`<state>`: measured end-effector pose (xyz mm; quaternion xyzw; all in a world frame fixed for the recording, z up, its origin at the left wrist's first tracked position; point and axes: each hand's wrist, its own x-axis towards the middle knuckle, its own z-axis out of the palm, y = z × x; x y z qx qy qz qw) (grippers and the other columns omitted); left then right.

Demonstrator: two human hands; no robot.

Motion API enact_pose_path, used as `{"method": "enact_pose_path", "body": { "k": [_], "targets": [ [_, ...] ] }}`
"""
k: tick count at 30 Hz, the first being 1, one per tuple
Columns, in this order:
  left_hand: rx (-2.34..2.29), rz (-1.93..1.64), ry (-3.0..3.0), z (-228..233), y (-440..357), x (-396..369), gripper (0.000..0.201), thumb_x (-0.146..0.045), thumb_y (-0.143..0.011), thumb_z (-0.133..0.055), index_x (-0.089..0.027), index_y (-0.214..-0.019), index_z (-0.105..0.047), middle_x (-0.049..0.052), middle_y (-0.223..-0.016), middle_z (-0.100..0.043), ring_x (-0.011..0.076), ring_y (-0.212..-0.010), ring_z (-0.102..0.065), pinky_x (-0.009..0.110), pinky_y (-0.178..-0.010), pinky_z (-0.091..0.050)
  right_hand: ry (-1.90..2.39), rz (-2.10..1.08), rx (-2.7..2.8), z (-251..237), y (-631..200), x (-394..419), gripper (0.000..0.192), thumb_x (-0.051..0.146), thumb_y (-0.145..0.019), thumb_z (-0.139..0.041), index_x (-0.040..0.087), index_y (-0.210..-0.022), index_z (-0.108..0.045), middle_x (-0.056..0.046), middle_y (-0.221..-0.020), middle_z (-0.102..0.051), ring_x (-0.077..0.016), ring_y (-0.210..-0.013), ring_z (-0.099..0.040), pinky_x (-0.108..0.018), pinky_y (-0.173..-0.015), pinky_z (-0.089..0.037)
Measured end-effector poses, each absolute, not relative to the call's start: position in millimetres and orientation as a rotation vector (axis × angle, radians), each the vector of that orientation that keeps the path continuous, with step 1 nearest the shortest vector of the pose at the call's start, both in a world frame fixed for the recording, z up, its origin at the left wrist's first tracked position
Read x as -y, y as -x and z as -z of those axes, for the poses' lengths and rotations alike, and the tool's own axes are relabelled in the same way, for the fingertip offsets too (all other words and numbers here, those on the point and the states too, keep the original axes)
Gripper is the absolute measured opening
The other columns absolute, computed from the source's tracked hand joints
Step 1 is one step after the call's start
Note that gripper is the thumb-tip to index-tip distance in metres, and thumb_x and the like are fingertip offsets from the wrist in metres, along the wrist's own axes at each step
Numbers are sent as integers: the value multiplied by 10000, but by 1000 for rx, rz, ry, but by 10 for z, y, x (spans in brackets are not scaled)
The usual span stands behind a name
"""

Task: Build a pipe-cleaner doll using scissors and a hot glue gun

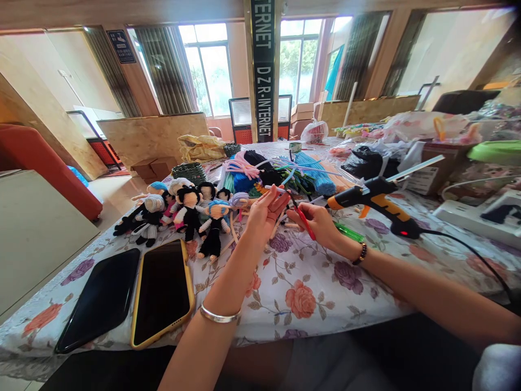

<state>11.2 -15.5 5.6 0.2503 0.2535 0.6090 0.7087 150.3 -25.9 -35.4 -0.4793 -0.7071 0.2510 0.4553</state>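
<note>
My left hand (265, 213) is raised over the table, palm partly up. Its thumb and fingertips pinch a short pale pipe cleaner (273, 188). To its right, my right hand (321, 225) grips a red-handled tool (305, 221) with slim dark jaws; whether it is scissors or pliers I cannot tell. The jaws point up close to my left fingers. Behind both hands lies a heap of bundled pipe cleaners, with a blue bundle (315, 171) and a pink bundle (243, 165). Left of my left hand several small dolls (189, 209) sit in a group.
A black and orange glue gun (372, 203) lies at right, its cord trailing right. Two phones, one black (101, 296) and one yellow-cased (163, 293), lie at front left on the floral tablecloth (301, 298). Plastic bags (366, 160) and a box (431, 163) stand at back right.
</note>
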Motion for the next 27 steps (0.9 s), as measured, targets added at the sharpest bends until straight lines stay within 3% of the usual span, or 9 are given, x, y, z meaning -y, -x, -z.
{"method": "enact_pose_path", "body": {
  "k": [11, 27],
  "targets": [
    [-566, -1349, -543, -56, -115, 163, 119, -142, -809, -611, -125, -696, -647, 31, -697, -695, 166, -834, -702, 342, -972, -487, 1170, -652, 1724, 349, -1495, 271, 557, 717, -706, -538, 195, -562, -403, 35, -472, -443, -90, -471, -375, -247, -475, -283],
    [-561, -1354, -556, -64, -123, 171, 196, -123, -844, -553, -115, -666, -634, 22, -662, -684, 116, -630, -681, 318, -907, -512, 1186, -678, 1716, 352, -1502, 273, 558, 713, -707, -539, 200, -556, -380, 37, -467, -420, -89, -465, -361, -249, -476, -270]
  ]
}}
